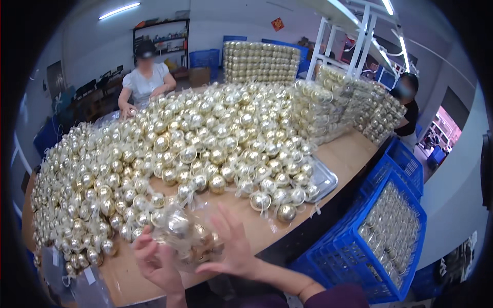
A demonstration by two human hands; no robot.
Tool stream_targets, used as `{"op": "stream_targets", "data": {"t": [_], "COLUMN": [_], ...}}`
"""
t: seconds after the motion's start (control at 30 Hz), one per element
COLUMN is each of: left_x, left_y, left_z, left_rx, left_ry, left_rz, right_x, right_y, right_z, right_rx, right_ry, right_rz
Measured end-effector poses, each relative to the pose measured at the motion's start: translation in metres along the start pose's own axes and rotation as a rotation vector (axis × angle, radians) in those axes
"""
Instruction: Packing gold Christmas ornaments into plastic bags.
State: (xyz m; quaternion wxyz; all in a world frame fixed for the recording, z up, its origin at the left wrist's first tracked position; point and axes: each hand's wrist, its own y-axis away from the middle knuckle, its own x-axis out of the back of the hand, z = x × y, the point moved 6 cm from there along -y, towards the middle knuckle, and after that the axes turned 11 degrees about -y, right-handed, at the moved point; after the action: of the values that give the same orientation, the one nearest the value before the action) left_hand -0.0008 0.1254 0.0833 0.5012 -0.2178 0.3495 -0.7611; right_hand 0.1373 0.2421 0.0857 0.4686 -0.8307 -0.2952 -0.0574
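Between the curled fingers of the left hand (156, 262) and the spread, half-open fingers of the right hand (231, 246) sits a clear plastic bag (187, 236) of gold baubles, cupped from both sides. It looks light, crinkly, slippery and fragile, best supported underneath. Beyond the fingertips spreads a heap of baubles (195, 143) on the wooden table (349, 154); a blue crate (380, 241) stands to the right.

A heap of ball ornaments (185, 149) is lying across the table (349, 154), spreading from its left edge to a tray (324, 180) at the right. Behind the heap, packed stacks (262, 62) are standing. Right of the table — below its edge — a crate (380, 241) is sitting, holding more balls.
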Motion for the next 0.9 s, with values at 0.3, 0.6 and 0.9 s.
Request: {"op": "stream_targets", "data": {"t": [0.3,0.6,0.9], "left_x": [-0.169,-0.456,-0.724], "left_y": [-0.090,-0.122,-0.121], "left_z": [0.010,-0.051,-0.140], "left_rx": [0.165,0.533,0.692], "left_ry": [0.473,0.394,0.711], "left_rz": [-0.217,-0.942,-0.969], "right_x": [0.159,0.470,0.420], "right_y": [-0.130,-0.275,-0.175], "right_z": [0.083,0.317,0.346], "right_rx": [0.125,-0.547,-0.236], "right_ry": [0.473,0.839,0.644], "right_rz": [0.139,0.304,0.746]}}
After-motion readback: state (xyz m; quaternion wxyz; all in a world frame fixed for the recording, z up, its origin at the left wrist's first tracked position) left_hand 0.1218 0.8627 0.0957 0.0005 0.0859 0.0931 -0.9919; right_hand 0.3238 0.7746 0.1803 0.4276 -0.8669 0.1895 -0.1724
